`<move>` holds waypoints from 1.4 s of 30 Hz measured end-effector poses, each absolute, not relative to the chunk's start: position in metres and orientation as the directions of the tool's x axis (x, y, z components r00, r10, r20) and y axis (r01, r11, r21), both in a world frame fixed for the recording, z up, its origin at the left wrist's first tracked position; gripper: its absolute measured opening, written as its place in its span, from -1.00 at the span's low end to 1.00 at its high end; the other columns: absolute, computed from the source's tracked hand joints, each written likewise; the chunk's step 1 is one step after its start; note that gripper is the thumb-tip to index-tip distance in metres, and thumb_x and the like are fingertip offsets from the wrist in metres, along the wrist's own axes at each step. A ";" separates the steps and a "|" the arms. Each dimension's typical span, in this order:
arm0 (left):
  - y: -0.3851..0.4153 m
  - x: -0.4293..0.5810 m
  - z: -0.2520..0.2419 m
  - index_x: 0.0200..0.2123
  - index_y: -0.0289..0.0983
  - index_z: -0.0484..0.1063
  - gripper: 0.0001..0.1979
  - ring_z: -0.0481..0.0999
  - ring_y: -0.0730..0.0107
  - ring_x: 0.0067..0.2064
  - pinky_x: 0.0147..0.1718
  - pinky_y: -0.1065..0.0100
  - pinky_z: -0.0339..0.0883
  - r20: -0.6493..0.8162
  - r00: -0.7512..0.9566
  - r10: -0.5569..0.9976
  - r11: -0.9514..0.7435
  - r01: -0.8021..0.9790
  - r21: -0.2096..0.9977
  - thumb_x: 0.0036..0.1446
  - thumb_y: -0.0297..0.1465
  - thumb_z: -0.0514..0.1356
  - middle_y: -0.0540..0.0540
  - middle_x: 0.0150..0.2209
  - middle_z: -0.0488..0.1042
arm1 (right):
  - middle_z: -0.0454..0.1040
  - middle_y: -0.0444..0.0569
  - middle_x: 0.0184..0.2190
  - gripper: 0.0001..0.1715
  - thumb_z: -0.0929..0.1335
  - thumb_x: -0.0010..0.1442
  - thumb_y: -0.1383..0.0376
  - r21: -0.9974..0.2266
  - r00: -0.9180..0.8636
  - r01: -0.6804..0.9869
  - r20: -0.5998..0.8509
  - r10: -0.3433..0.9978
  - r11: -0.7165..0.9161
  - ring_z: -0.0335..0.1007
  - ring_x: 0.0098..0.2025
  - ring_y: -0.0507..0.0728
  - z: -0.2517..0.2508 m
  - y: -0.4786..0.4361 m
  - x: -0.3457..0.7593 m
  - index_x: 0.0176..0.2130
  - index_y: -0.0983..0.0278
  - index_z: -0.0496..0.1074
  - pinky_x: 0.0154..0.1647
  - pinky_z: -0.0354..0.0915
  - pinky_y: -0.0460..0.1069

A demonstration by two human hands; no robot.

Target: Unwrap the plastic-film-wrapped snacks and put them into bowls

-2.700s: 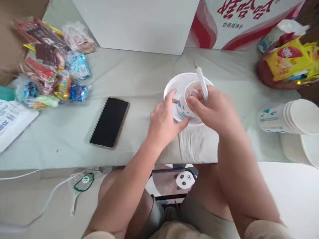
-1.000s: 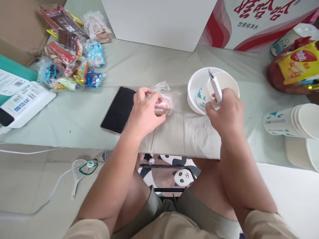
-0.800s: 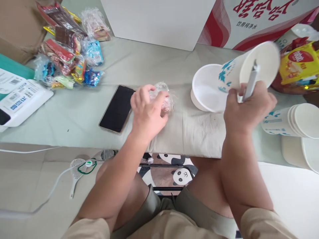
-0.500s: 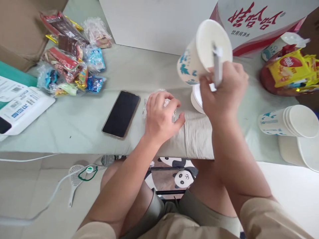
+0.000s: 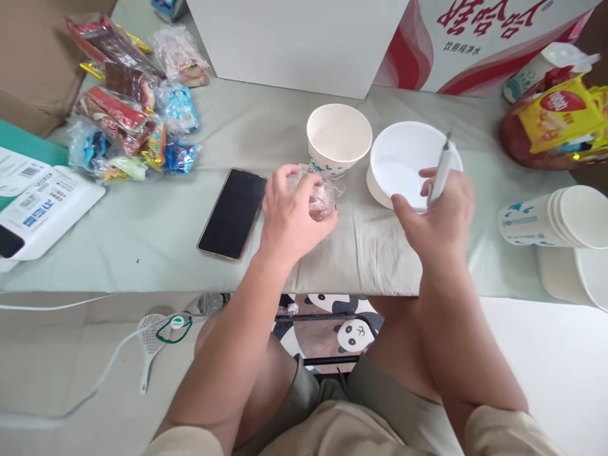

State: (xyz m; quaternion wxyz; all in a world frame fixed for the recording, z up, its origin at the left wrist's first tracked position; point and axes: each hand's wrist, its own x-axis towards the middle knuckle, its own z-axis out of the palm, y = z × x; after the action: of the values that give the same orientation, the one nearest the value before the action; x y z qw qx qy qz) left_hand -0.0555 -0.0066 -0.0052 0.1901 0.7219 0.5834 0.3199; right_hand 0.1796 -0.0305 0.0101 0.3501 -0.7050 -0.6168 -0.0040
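Note:
My left hand [image 5: 292, 218] curls its fingers around a clear plastic-wrapped snack [image 5: 320, 199] with a reddish filling, resting on the cloth. Just behind it a paper cup [image 5: 339, 133] with blue-green print stands upright. My right hand [image 5: 441, 212] holds a slim white utility knife [image 5: 441, 171], its dark tip pointing up and away from me. The thumb and fingers of that hand are spread at the near right rim of a white bowl [image 5: 403, 158]; whether they touch it I cannot tell. A black phone [image 5: 232, 213] lies left of my left hand.
Wrapped snacks [image 5: 128, 107] are heaped at the back left. Cartons [image 5: 299, 44] line the back. At right are a reddish container [image 5: 520, 136] of yellow packets, stacked paper cups [image 5: 532, 215] lying sideways and a white tub [image 5: 560, 272]. The table's front edge is close to my forearms.
My right hand has set the paper cup down behind the wrapped snack and moved to the bowl, keeping the knife. The bowl now shows fully. My left fingers have shifted on the snack.

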 end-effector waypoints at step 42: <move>-0.038 -0.048 -0.032 0.23 -0.13 0.53 -0.47 0.16 -0.27 0.52 0.42 -0.16 0.27 0.126 0.374 0.919 -0.354 0.637 0.685 0.18 -0.41 0.38 -0.29 0.49 0.05 | 0.41 -0.20 -0.48 -0.67 0.42 0.10 0.19 -0.982 -0.024 0.151 -0.118 0.993 -0.113 0.35 -0.42 0.01 -0.019 -0.052 0.141 -0.40 0.18 0.16 -0.32 0.29 -0.03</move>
State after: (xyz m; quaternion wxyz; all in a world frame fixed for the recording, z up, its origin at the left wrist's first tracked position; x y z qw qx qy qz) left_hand -0.0481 -0.0382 -0.0318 0.2751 0.7819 0.4975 0.2558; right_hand 0.1407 -0.0517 -0.0190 0.4231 -0.5557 -0.5143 0.4976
